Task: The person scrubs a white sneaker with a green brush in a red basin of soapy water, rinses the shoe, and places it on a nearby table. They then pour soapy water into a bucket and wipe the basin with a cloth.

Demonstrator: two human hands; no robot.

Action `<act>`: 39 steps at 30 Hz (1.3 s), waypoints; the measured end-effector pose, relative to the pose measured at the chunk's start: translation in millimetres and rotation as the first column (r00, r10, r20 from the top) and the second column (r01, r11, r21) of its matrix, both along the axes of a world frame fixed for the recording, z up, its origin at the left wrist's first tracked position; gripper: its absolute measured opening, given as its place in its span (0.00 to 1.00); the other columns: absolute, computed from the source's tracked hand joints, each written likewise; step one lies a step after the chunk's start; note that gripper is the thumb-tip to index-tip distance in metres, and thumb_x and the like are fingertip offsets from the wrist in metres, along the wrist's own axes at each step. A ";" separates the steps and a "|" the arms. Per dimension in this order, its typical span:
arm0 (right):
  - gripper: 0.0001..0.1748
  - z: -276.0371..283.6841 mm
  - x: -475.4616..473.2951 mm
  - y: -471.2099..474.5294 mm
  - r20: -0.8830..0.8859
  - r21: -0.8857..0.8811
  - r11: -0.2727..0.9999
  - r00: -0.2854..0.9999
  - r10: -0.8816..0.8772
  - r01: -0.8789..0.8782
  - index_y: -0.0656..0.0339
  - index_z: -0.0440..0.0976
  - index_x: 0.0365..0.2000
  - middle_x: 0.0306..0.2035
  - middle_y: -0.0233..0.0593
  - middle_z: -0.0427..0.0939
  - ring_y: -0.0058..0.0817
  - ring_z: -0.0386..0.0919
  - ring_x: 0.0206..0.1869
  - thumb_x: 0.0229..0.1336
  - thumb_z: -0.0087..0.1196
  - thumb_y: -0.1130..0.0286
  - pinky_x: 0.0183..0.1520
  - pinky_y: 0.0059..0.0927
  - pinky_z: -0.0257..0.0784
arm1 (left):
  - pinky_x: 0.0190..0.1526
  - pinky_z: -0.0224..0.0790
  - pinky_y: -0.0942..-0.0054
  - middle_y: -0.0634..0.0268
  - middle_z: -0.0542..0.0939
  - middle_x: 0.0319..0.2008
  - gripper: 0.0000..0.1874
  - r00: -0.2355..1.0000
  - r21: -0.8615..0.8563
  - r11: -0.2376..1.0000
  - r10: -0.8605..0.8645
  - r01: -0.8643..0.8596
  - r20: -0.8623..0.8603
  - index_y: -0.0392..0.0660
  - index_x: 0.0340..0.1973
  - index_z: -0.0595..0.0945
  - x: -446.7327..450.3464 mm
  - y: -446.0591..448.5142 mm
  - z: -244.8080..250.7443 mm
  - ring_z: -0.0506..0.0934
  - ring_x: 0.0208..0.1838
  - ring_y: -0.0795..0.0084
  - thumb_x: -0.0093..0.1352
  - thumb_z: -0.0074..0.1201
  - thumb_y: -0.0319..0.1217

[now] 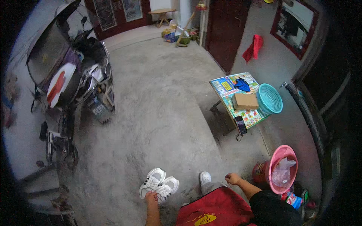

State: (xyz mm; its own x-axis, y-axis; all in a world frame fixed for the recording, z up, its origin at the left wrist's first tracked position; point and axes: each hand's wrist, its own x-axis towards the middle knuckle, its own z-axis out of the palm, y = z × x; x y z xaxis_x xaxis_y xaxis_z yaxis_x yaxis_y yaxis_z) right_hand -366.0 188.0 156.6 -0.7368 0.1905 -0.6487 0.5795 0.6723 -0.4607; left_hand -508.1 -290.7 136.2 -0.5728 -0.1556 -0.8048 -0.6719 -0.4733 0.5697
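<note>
A pair of white sneakers with dark stripes [152,182] hangs from my left hand [152,196], which grips both near their heels. The shoes are side by side, toes pointing away from me, over the concrete floor. My right hand [233,178] swings out beside my body with its fingers curled in, and no object shows in it. It is nearest to a red bucket [260,172], though apart from it. A red apron [215,207] with a yellow emblem covers my front. One white shoe [205,178] on my foot shows ahead of it.
A low table [230,108] at right bears a cardboard box [245,101], blue cloth [242,85], phone [241,125] and turquoise basket [270,99]. A pink basin [282,152] tilts against the bucket. Parked at left is a scooter [96,73]. A broom [185,31] stands at the back.
</note>
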 end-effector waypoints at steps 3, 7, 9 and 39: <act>0.16 24.1 33.6 10.4 0.148 -0.010 0.988 0.978 -0.148 0.151 0.56 0.78 0.34 0.35 0.46 0.78 0.44 0.76 0.38 0.48 0.47 0.60 0.42 0.39 0.71 | 0.09 0.48 0.80 0.69 0.66 0.13 0.11 0.995 -0.121 0.988 -0.097 0.098 0.016 0.47 0.28 0.65 -37.7 26.6 46.7 0.62 0.11 0.79 0.60 0.46 0.17; 0.18 7.2 77.2 70.0 0.232 -0.035 0.997 0.971 -0.055 0.065 0.66 0.76 0.38 0.30 0.45 0.80 0.29 0.80 0.30 0.52 0.49 0.62 0.37 0.33 0.73 | 0.08 0.49 0.81 0.71 0.65 0.12 0.09 0.985 -0.114 0.981 -0.144 0.154 0.093 0.49 0.28 0.67 -59.3 99.0 104.4 0.60 0.09 0.79 0.61 0.45 0.19; 0.18 6.9 81.7 93.9 0.245 -0.055 0.993 0.966 -0.084 0.100 0.67 0.76 0.37 0.29 0.46 0.80 0.29 0.79 0.30 0.53 0.49 0.63 0.35 0.32 0.73 | 0.08 0.48 0.81 0.70 0.65 0.11 0.06 0.972 -0.205 0.950 -0.231 0.237 0.054 0.48 0.25 0.66 -89.6 150.1 98.2 0.60 0.09 0.79 0.63 0.43 0.24; 0.12 0.8 -424.3 462.9 0.188 -0.565 -0.109 -0.001 -0.982 0.818 0.61 0.71 0.38 0.28 0.33 0.74 0.21 0.73 0.25 0.51 0.54 0.73 0.26 0.21 0.71 | 0.13 0.52 0.79 0.71 0.65 0.16 0.06 0.666 0.034 0.668 -0.744 0.744 0.049 0.48 0.22 0.69 -474.4 770.3 58.0 0.64 0.16 0.79 0.60 0.47 0.26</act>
State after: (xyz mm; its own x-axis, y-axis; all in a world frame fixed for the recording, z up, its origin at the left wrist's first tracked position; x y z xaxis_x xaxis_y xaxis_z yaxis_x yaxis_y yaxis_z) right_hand -790.3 650.8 157.4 -0.2169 0.6040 -0.7669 0.2837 -0.7127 -0.6415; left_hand -982.5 479.6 194.2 -0.4503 0.3113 -0.8369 -0.8326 0.1922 0.5195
